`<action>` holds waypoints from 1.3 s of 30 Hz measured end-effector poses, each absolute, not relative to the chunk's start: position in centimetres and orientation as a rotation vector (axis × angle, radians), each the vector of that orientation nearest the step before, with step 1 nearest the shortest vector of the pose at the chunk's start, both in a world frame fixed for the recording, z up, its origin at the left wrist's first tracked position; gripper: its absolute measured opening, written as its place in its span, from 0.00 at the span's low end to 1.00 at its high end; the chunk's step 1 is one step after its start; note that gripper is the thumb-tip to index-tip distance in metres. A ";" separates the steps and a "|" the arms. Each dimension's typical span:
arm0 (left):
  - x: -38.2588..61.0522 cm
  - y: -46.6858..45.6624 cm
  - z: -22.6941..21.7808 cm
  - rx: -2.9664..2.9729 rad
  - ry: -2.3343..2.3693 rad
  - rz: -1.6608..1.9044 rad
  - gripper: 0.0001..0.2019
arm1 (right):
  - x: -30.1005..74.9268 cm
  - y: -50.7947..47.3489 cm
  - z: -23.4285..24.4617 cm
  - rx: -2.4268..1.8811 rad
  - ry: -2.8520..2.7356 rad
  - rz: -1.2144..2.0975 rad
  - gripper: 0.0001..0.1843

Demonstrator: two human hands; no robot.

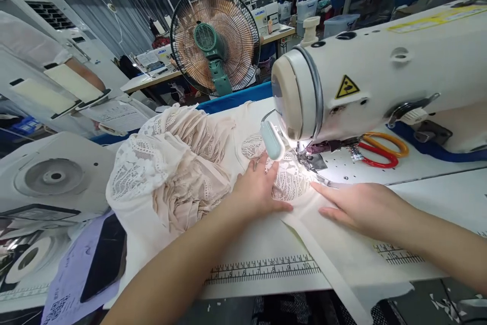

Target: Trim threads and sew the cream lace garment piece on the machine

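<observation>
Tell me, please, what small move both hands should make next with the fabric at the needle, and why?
Probably ease the fabric forward under the presser foot. The left hand and right hand both lie flat on it, either side of the lit lace just short of the foot.

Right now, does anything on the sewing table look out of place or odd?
Nothing looks damaged or spilled. The left hand and right hand lie flat on the cream lace fabric by the needle. One oddity: the scissors sit tucked under the sewing machine arm.
</observation>
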State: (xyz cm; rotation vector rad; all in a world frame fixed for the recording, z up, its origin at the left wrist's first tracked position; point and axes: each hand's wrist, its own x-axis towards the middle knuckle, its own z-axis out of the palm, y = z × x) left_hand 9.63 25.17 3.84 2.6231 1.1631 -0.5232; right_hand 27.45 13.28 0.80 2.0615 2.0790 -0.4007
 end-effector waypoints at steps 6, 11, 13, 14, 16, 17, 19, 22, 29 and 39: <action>9.8 27.5 3.8 2.696 1.092 -0.467 0.52 | 27.2 14.3 0.8 2.070 2.073 -0.320 0.31; 10.0 28.6 4.2 2.701 1.076 -0.482 0.48 | 26.6 14.7 1.3 2.073 2.011 -0.403 0.33; 10.2 28.9 4.3 2.690 1.092 -0.484 0.49 | 26.6 14.8 1.5 2.069 1.999 -0.426 0.33; 10.3 29.1 4.4 2.680 1.103 -0.491 0.50 | 26.6 14.8 1.5 2.069 2.001 -0.422 0.33; 10.4 29.5 4.5 2.656 1.125 -0.505 0.51 | 26.7 14.7 1.4 2.072 2.015 -0.397 0.32; 10.5 29.8 4.5 2.643 1.137 -0.512 0.52 | 26.7 14.6 1.3 2.078 2.028 -0.380 0.32; 10.6 30.3 4.4 2.624 1.152 -0.515 0.54 | 27.0 14.4 1.1 2.102 2.064 -0.349 0.32; 10.7 31.0 4.3 2.613 1.150 -0.491 0.55 | 27.6 13.7 0.5 2.147 2.146 -0.354 0.31; 10.8 31.9 4.1 2.618 1.104 -0.448 0.54 | 29.5 10.8 -1.6 2.079 2.632 -0.271 0.20; 10.9 33.2 3.7 2.646 1.044 -0.426 0.51 | 29.8 8.7 -1.0 2.078 2.674 -0.477 0.11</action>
